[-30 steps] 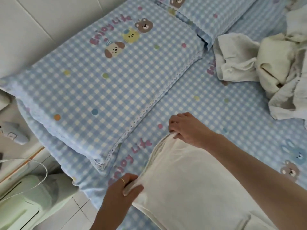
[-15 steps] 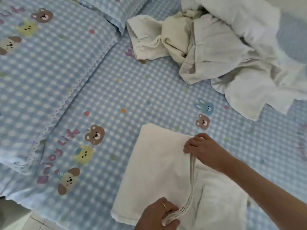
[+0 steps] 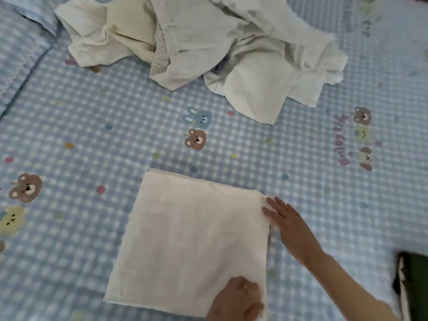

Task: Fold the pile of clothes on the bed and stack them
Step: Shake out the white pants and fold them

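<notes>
A folded cream cloth (image 3: pixel 192 237) lies flat as a rough square on the blue checked bed sheet (image 3: pixel 92 126), near the front. My right hand (image 3: pixel 287 223) rests flat on its right edge, fingers spread, holding nothing. My left hand (image 3: pixel 235 300), with a ring, presses down on the cloth's near right corner, fingers curled on the fabric. A rumpled pile of white and cream clothes (image 3: pixel 208 42) lies at the far side of the bed, apart from the folded cloth.
A blue checked pillow (image 3: pixel 20 42) shows at the far left. A dark green object with a pale edge (image 3: pixel 412 281) pokes in at the lower right. Open sheet lies between the folded cloth and the pile.
The lifted edge of the cloth has been folded over to the right and laid flat. Both hands have let go of the pinched edge and now press on the cloth. The view has shifted right.
</notes>
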